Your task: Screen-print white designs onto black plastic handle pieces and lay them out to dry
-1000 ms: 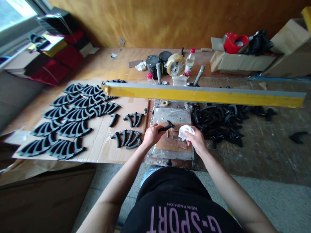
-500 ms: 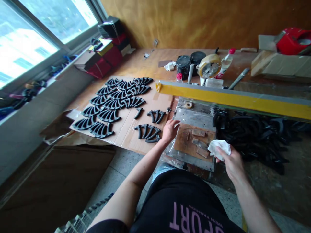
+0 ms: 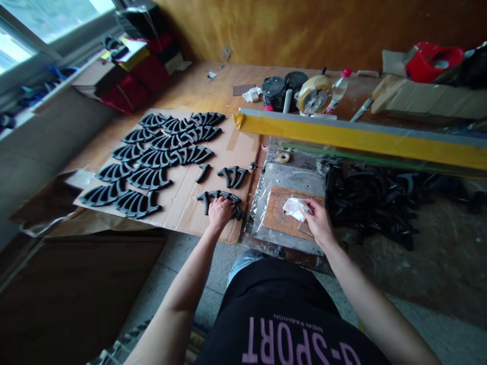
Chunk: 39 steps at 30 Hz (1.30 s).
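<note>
My left hand [image 3: 219, 212] is over the near group of black curved parts [image 3: 205, 202] on the cardboard sheet [image 3: 186, 218]. Its fingers are bent down onto one of them and partly hide it. My right hand [image 3: 318, 220] pinches a crumpled white cloth [image 3: 294, 208], held over a brown board [image 3: 276, 210] with small flat pieces on it. The board lies on a grey metal plate [image 3: 258, 230]. Farther back on the cardboard are a single black part [image 3: 203, 173] and a small cluster [image 3: 233, 176].
Rows of black curved parts [image 3: 150, 177] cover the cardboard's left side. A heap of loose black parts [image 3: 369, 197] lies at the right. Behind the plate runs a long yellow-faced bar [image 3: 342, 132]. Black tubs [image 3: 274, 93], a tape roll [image 3: 314, 95] and a bottle [image 3: 339, 91] stand beyond it.
My left hand has moved left from the plate's edge onto the near group of black parts. My right hand has brought the cloth left over the brown board. The view has shifted right.
</note>
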Tool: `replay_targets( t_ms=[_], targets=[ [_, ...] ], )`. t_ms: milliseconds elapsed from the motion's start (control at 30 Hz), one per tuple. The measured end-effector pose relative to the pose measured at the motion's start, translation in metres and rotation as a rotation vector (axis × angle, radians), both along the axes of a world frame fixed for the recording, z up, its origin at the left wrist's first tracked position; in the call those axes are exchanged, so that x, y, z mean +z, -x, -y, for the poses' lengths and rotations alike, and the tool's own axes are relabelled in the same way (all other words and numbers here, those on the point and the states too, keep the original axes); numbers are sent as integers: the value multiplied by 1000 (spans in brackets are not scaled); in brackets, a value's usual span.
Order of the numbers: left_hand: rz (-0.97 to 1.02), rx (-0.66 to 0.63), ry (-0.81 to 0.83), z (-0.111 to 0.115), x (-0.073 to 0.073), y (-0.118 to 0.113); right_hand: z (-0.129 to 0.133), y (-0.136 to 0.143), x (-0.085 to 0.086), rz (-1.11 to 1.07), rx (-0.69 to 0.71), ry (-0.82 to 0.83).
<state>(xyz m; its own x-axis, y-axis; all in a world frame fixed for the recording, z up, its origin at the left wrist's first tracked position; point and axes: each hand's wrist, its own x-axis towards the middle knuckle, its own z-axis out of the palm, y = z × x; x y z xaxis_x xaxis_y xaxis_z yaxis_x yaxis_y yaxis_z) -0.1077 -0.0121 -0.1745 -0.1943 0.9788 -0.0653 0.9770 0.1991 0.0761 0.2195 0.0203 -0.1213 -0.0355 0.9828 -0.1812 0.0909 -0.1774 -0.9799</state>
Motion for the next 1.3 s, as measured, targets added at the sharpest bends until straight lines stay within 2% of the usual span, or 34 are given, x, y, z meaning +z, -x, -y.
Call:
replay_targets(
  t_ms=[133,300,400,500,567,667,733,800,900,1000,1067,1200,1300],
  targets=[
    [-19,16,-25,8,-1,-2,2,6,-5,30,49,-5],
    [39,-9,53,10,2,0,8,3,-12,42,68,31],
    [126,71,11,7,6,3,9,2,-13,71,72,39],
    [295,176,-134,6,18,-2,8,3,-12,132,61,3],
    [403,112,-188,9,30,-14,6,5,-9,181,61,-62],
    [434,-171,-156,19,47,-45,4,14,0,304,100,-209],
    [385,-341,-104,28,52,-68,3,23,3,395,150,-316],
    [328,-431,-57,35,51,-87,4,33,2,471,212,-414],
    [266,-456,-20,41,45,-98,8,47,-9,562,362,-520],
    [249,-461,-18,41,41,-97,18,53,-24,643,557,-587],
    [252,-458,-17,39,42,-96,28,50,-30,685,632,-631],
    [274,-461,-10,39,46,-96,44,36,-33,707,680,-659],
    [272,-471,-6,39,47,-97,41,36,-30,700,688,-638]
  ],
)
